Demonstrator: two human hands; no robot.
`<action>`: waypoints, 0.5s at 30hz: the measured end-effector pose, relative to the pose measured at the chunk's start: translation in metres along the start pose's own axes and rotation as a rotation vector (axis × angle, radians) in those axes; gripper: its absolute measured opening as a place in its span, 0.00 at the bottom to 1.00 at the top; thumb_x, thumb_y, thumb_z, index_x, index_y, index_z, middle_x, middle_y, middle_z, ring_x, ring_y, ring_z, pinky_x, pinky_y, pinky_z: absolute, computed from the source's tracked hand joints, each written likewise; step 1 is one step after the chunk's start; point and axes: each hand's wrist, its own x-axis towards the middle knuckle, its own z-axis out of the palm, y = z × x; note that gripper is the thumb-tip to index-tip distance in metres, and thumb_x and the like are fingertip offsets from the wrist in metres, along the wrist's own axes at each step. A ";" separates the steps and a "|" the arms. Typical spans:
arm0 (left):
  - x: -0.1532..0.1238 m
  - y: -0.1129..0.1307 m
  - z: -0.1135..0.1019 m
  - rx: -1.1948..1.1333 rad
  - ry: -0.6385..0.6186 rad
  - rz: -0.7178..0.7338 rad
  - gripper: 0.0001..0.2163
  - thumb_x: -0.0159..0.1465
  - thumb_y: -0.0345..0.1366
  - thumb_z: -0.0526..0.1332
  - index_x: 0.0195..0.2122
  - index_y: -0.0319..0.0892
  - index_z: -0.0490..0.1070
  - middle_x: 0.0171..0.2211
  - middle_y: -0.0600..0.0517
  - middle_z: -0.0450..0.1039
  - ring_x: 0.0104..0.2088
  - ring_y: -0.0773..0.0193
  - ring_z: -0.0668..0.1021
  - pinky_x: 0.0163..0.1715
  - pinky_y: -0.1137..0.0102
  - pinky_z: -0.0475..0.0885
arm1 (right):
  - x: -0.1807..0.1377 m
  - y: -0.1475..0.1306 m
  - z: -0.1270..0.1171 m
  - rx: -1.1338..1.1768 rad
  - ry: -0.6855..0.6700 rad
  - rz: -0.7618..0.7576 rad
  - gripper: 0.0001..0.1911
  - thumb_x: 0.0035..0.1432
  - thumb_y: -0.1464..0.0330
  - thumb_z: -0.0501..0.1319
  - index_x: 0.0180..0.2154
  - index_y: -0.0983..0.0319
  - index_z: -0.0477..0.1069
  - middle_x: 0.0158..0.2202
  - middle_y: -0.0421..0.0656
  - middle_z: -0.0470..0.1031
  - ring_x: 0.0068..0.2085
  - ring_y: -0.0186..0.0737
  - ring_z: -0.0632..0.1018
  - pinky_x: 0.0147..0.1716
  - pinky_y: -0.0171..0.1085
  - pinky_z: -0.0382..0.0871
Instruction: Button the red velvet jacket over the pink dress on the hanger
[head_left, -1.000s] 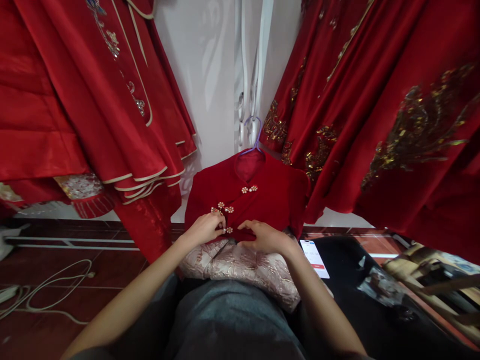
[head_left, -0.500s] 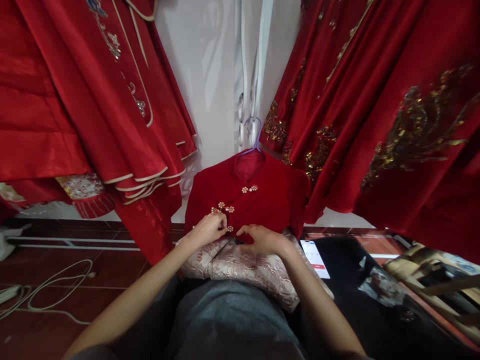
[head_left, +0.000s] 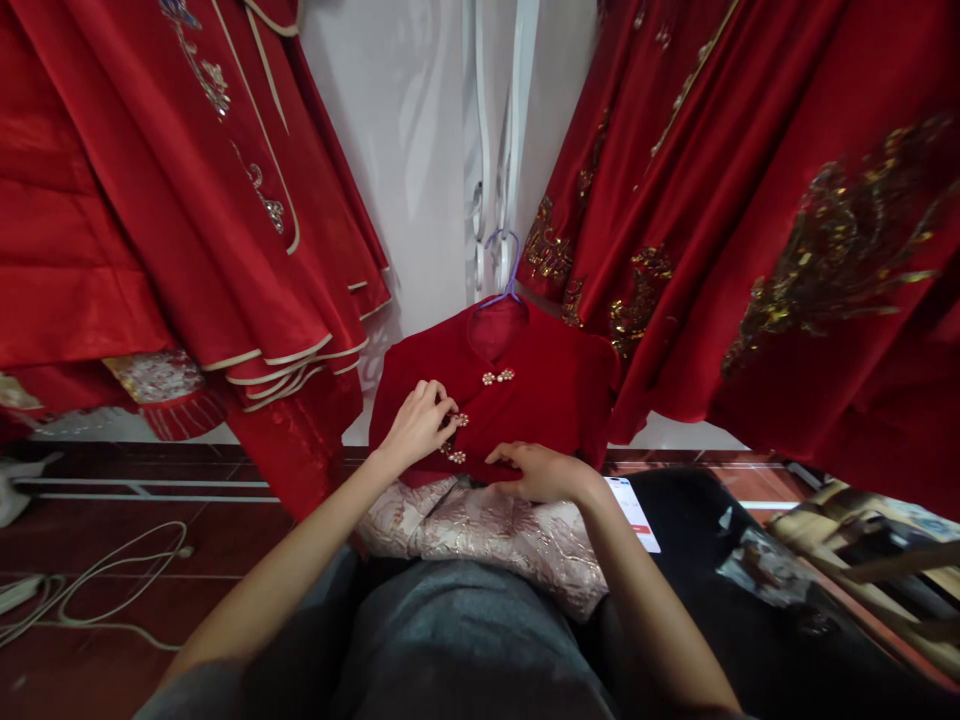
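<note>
A small red dress (head_left: pixel 540 395) with pearl-and-gold knot buttons (head_left: pixel 499 377) hangs on a purple hanger (head_left: pixel 504 262) in front of me. Its pale brocade skirt (head_left: pixel 495 535) lies across my lap. My left hand (head_left: pixel 416 425) is up on the dress front, fingers pinched round the middle button. My right hand (head_left: pixel 544 472) lies on the lower edge of the red top, fingers curled and pressing the cloth.
Red embroidered gowns hang at the left (head_left: pixel 150 200) and right (head_left: pixel 750 220), with a white wall (head_left: pixel 420 180) between. A phone (head_left: pixel 634 505) lies lit beside my right arm on a black surface (head_left: pixel 697 520). White cables (head_left: pixel 112 580) run over the dark red floor at left.
My left hand has moved up from the lowest button to the middle one. My right hand has shifted slightly right along the red top's lower edge.
</note>
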 end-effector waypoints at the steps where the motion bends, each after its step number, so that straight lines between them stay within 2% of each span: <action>1: 0.001 -0.001 -0.001 0.003 -0.010 0.009 0.10 0.64 0.42 0.58 0.37 0.41 0.74 0.41 0.46 0.65 0.43 0.56 0.67 0.43 0.62 0.67 | 0.000 0.001 -0.001 0.007 0.005 0.001 0.24 0.51 0.59 0.65 0.49 0.59 0.72 0.49 0.49 0.75 0.51 0.48 0.75 0.51 0.44 0.67; 9: 0.009 -0.013 -0.017 -0.054 -0.083 0.108 0.08 0.62 0.41 0.62 0.36 0.42 0.74 0.43 0.48 0.68 0.47 0.56 0.67 0.49 0.60 0.61 | -0.001 0.002 -0.002 0.029 -0.004 -0.016 0.22 0.51 0.61 0.65 0.48 0.59 0.73 0.48 0.48 0.76 0.48 0.48 0.76 0.50 0.44 0.68; 15: 0.024 -0.022 -0.026 -0.142 -0.192 0.217 0.04 0.63 0.37 0.62 0.33 0.43 0.72 0.31 0.55 0.73 0.40 0.63 0.72 0.61 0.55 0.47 | -0.001 -0.002 -0.001 -0.007 -0.039 -0.008 0.23 0.52 0.61 0.64 0.50 0.60 0.72 0.49 0.49 0.76 0.50 0.48 0.75 0.51 0.44 0.67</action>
